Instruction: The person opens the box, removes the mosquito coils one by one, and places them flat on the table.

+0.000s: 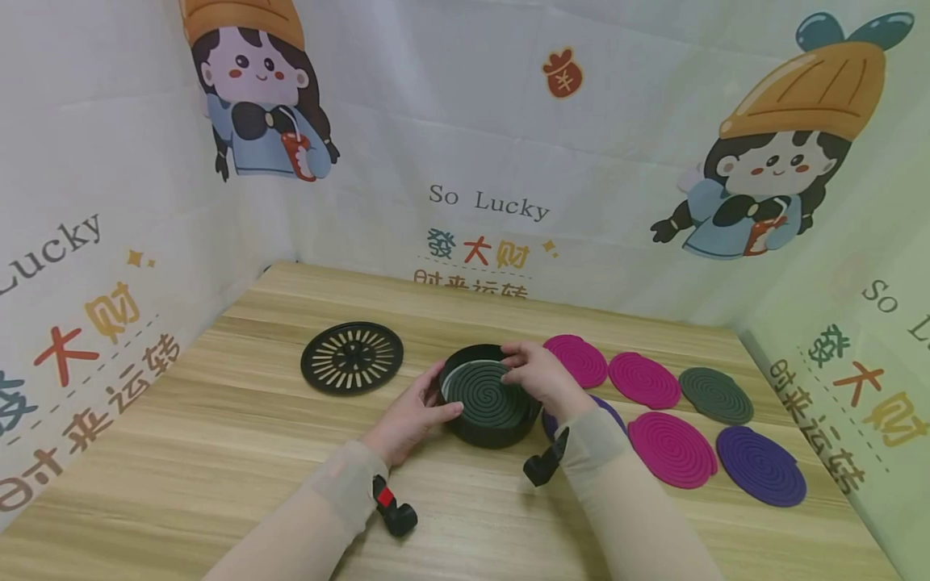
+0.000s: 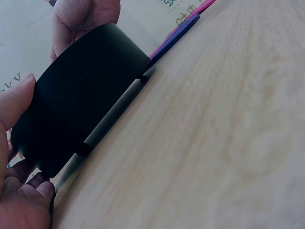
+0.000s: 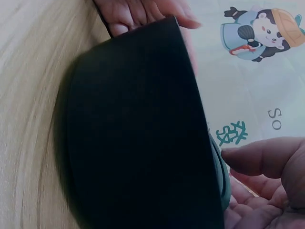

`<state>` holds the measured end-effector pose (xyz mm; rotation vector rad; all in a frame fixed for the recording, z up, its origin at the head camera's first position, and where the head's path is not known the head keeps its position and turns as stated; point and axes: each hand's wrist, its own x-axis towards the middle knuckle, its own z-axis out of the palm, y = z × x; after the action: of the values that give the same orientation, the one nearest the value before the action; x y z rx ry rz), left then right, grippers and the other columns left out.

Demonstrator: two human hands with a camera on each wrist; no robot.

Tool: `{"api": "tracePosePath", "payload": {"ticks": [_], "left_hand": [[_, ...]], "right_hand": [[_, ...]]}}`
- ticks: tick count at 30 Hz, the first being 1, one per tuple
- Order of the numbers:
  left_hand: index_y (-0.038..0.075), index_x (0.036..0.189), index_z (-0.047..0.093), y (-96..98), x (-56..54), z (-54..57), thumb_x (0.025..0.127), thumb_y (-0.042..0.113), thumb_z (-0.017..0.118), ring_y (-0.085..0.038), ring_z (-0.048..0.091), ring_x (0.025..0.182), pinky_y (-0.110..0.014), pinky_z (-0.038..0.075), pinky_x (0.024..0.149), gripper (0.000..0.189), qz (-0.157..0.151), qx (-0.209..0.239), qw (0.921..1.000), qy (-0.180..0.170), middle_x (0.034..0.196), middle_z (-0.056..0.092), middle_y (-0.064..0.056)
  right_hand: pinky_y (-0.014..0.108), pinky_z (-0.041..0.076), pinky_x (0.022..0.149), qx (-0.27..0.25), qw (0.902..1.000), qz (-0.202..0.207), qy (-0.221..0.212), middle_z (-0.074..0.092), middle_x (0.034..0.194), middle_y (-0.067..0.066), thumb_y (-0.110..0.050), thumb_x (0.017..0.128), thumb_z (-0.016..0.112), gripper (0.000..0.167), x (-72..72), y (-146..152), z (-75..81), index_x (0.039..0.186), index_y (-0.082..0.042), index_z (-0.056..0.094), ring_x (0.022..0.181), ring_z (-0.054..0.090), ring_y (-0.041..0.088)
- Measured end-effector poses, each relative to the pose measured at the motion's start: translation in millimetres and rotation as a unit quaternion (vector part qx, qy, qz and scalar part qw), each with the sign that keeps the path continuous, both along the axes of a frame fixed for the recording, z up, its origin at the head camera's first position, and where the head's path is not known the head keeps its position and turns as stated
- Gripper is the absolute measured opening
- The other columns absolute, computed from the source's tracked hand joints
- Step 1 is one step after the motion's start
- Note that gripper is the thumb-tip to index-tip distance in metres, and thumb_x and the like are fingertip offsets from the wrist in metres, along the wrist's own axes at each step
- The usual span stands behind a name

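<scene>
A round black mosquito coil holder [image 1: 488, 436] stands on the wooden table in the head view. My left hand [image 1: 408, 417] grips its left side, thumb at the rim and fingers around the outer wall. Inside the holder lies a dark green mosquito coil [image 1: 488, 394], slightly tilted, with a pale strip of the interior showing at its left. My right hand [image 1: 541, 375] pinches this coil at the right rim. In the right wrist view its thumb [image 3: 259, 155] presses the edge of the coil [image 3: 221, 179], which sticks out past the rim. The holder's dark wall [image 2: 90, 90] fills much of the left wrist view.
A black slotted lid [image 1: 352, 358] lies flat left of the holder. On the right are three pink coils [image 1: 672, 449], another green coil [image 1: 716, 395] and two purple coils [image 1: 761, 466], one partly under my right forearm. Printed cloth walls [image 1: 465, 121] enclose the table [image 1: 182, 452].
</scene>
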<state>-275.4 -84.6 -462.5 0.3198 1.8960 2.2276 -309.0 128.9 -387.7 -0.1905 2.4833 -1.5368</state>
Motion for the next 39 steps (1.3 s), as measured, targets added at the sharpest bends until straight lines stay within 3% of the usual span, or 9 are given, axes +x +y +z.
{"api": "tracePosePath", "payload": {"ticks": [11, 17, 22, 26, 31, 39], "left_hand": [[0.007, 0.154, 0.013, -0.5, 0.1, -0.4, 0.086, 0.004, 0.069, -0.027, 0.016, 0.145, -0.039, 0.023, 0.114, 0.088, -0.001, -0.003, 1.0000, -0.005, 0.158, 0.016, -0.015], [0.006, 0.154, 0.012, 0.0, 0.0, -0.6, 0.087, 0.001, 0.068, -0.026, 0.016, 0.145, -0.040, 0.023, 0.114, 0.087, -0.005, 0.007, 1.0000, -0.002, 0.158, 0.017, -0.015], [0.005, 0.154, 0.011, 0.0, 0.1, -0.7, 0.087, 0.001, 0.067, -0.026, 0.016, 0.145, -0.040, 0.023, 0.114, 0.088, -0.009, 0.012, 0.9999, 0.001, 0.158, 0.016, -0.015], [0.005, 0.154, 0.011, -0.3, 0.0, -0.8, 0.087, 0.002, 0.068, -0.026, 0.017, 0.145, -0.040, 0.024, 0.114, 0.088, -0.011, 0.011, 0.9999, 0.001, 0.158, 0.016, -0.015], [0.005, 0.154, 0.011, -0.6, -0.2, -1.2, 0.087, 0.002, 0.067, -0.026, 0.017, 0.144, -0.040, 0.024, 0.114, 0.088, -0.011, 0.011, 0.9999, 0.001, 0.158, 0.017, -0.015], [0.006, 0.154, 0.010, -0.9, -0.3, -0.6, 0.087, 0.002, 0.068, -0.026, 0.017, 0.145, -0.039, 0.024, 0.114, 0.089, -0.015, 0.014, 0.9998, 0.001, 0.158, 0.016, -0.015]], "right_hand": [[0.053, 0.028, 0.111, -0.040, 0.9990, 0.008, -0.017, 0.056, 0.128, 0.022, 0.006, 0.087, 0.061, 0.053, -1.7, 5.0, -1.1, 0.138, 0.001, 0.047, 0.127, 0.044, 0.036], [0.048, 0.033, 0.109, -0.061, 0.9978, 0.009, -0.024, 0.053, 0.132, 0.022, 0.004, 0.089, 0.060, 0.050, -1.1, 7.6, -3.7, 0.137, 0.000, 0.049, 0.125, 0.047, 0.033], [0.032, 0.049, 0.092, -0.081, 0.9958, 0.016, -0.040, 0.056, 0.130, 0.020, 0.002, 0.089, 0.058, 0.045, -1.4, 9.0, -7.1, 0.134, 0.003, 0.052, 0.106, 0.059, 0.020], [0.023, 0.053, 0.074, -0.102, 0.9935, 0.021, -0.047, 0.063, 0.115, 0.017, 0.003, 0.089, 0.058, 0.042, -0.6, 9.8, -7.7, 0.131, 0.006, 0.054, 0.084, 0.062, 0.010], [0.021, 0.053, 0.071, -0.124, 0.9904, 0.027, -0.055, 0.065, 0.105, 0.010, 0.005, 0.089, 0.057, 0.042, 1.8, 9.2, -6.6, 0.130, 0.008, 0.052, 0.079, 0.062, 0.008], [0.024, 0.055, 0.070, -0.143, 0.9861, 0.045, -0.073, 0.065, 0.105, 0.010, 0.005, 0.091, 0.056, 0.043, 0.8, 10.7, -6.1, 0.133, 0.006, 0.047, 0.077, 0.064, 0.010]]}}
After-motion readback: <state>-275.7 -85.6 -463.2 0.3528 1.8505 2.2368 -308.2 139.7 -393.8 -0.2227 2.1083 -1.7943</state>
